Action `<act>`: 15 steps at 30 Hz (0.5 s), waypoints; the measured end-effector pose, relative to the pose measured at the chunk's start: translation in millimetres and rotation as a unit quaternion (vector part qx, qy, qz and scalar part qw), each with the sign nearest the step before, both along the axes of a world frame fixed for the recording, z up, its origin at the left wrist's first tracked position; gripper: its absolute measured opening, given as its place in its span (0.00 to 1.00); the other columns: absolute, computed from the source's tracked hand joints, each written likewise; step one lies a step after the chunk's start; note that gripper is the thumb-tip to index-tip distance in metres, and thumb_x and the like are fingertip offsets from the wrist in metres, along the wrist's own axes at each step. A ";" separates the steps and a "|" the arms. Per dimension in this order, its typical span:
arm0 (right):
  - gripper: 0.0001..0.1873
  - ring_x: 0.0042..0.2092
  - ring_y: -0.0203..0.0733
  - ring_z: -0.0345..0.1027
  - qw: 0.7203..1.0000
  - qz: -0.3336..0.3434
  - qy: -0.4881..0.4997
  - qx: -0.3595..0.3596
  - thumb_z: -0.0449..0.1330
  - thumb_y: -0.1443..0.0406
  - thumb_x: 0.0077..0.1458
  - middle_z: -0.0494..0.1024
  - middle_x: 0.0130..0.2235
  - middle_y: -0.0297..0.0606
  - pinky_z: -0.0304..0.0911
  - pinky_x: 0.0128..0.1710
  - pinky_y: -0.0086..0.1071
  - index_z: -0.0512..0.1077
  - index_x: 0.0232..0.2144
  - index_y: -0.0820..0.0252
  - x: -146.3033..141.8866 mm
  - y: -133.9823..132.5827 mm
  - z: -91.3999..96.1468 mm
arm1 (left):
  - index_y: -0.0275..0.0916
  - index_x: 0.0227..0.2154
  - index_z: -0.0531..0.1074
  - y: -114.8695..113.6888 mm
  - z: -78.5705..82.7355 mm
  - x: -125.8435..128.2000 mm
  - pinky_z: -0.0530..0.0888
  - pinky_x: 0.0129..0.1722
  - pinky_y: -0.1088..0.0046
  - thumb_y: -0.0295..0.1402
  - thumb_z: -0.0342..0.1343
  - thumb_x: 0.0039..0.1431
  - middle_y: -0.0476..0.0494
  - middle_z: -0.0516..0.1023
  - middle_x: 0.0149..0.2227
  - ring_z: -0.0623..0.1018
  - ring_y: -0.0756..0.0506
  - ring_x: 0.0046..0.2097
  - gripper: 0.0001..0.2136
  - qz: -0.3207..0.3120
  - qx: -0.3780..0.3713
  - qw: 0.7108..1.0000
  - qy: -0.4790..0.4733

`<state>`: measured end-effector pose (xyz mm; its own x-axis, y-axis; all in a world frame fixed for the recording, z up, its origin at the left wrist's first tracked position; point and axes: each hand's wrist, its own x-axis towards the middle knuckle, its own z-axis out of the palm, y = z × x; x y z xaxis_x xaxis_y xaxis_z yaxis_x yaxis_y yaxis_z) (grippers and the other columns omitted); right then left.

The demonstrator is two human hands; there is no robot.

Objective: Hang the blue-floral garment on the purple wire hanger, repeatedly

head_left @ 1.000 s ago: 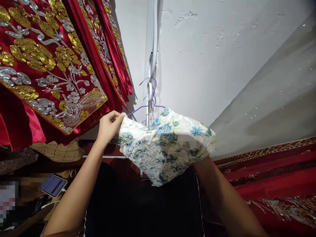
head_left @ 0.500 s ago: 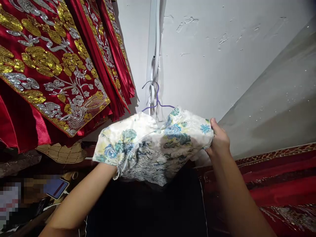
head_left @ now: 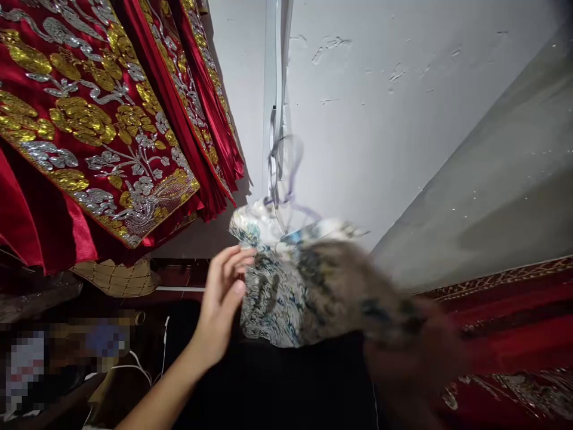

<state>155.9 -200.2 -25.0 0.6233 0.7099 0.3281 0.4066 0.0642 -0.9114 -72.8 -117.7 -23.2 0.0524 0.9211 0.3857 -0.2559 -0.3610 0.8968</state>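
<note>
A white garment with blue and green flowers (head_left: 277, 280) hangs on a thin purple wire hanger (head_left: 289, 191) in the middle of the view, against a white wall. My left hand (head_left: 224, 298) is at the garment's left edge, fingers stretched out and touching the cloth. My right hand (head_left: 403, 340) is a dark smear of motion low on the right, with the garment's right side blurred around it; its fingers cannot be made out.
Red satin robes (head_left: 89, 137) with gold and silver sequin embroidery hang at the upper left. More red embroidered fabric (head_left: 505, 322) lies at the lower right. A white rail or pipe (head_left: 273, 89) runs up the wall. Dark clutter and white cables (head_left: 152, 364) fill the lower left.
My left hand has come out from under the garment and now rests open at its left edge. My right hand has swept down and right, pulling the cloth into a blur.
</note>
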 end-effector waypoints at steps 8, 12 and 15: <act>0.24 0.41 0.47 0.78 0.826 0.536 -0.152 0.083 0.57 0.61 0.63 0.82 0.44 0.30 0.75 0.41 0.44 0.68 0.57 0.25 -48.2 -0.8 -37.5 | 0.45 0.51 0.75 -37.7 34.0 -42.3 0.71 0.40 0.71 0.43 0.60 0.60 0.44 0.77 0.33 0.75 0.44 0.37 0.18 -0.284 -0.281 0.914 0.066; 0.18 0.54 0.53 0.70 0.968 0.192 -0.090 0.136 0.60 0.60 0.60 0.77 0.50 0.37 0.65 0.55 0.51 0.74 0.52 0.38 -6.0 45.0 -45.0 | 0.46 0.40 0.79 -41.5 54.1 -84.7 0.68 0.36 0.70 0.44 0.57 0.63 0.44 0.79 0.31 0.75 0.44 0.34 0.11 -0.411 -0.211 0.826 0.324; 0.22 0.55 0.52 0.68 0.958 0.278 -0.024 0.059 0.64 0.54 0.56 0.75 0.53 0.41 0.63 0.57 0.46 0.74 0.53 0.50 14.5 74.1 -45.2 | 0.44 0.32 0.81 -40.2 58.6 -98.8 0.68 0.29 0.68 0.47 0.59 0.59 0.40 0.80 0.27 0.74 0.44 0.28 0.13 -0.463 -0.187 0.802 0.326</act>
